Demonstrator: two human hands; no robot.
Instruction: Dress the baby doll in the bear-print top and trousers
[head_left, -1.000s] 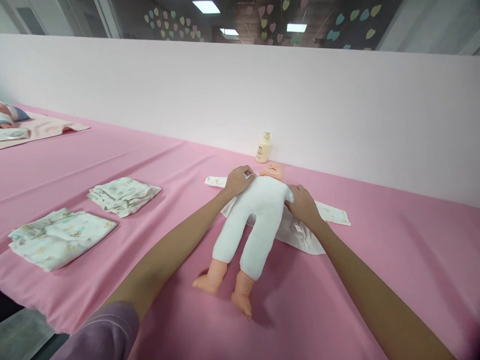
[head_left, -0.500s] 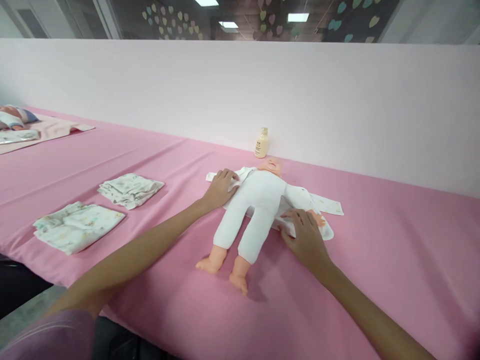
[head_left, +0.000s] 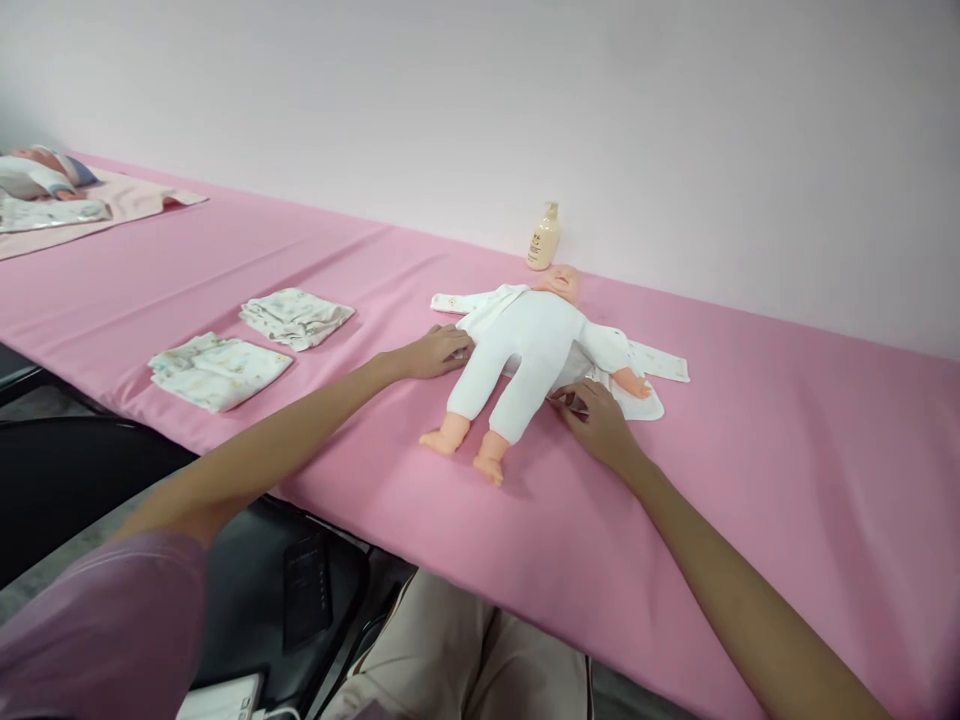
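Observation:
A baby doll (head_left: 536,335) in a white body suit lies on its back, its head away from me and its bare feet toward me. Spread open beneath it is a white printed baby shirt (head_left: 660,362), with sleeves reaching out on both sides. At the doll's left-hand side in the picture, my left hand (head_left: 435,352) has its fingers curled at the shirt's edge; the fingertips are partly hidden. On the other side, my right hand (head_left: 600,420) pinches the shirt's lower edge beside the doll's hip.
Two folded printed cloths (head_left: 221,370) lie to the left. A cream pump bottle (head_left: 544,238) stands by the wall behind the doll's head. Another doll (head_left: 34,175) rests on a pale pink cloth at far left. Black chairs (head_left: 262,590) stand at the table's near edge.
My view has tipped downward. My left hand has slid down from the doll's upper side toward its hip, and my right hand's fingers have closed at the shirt's edge.

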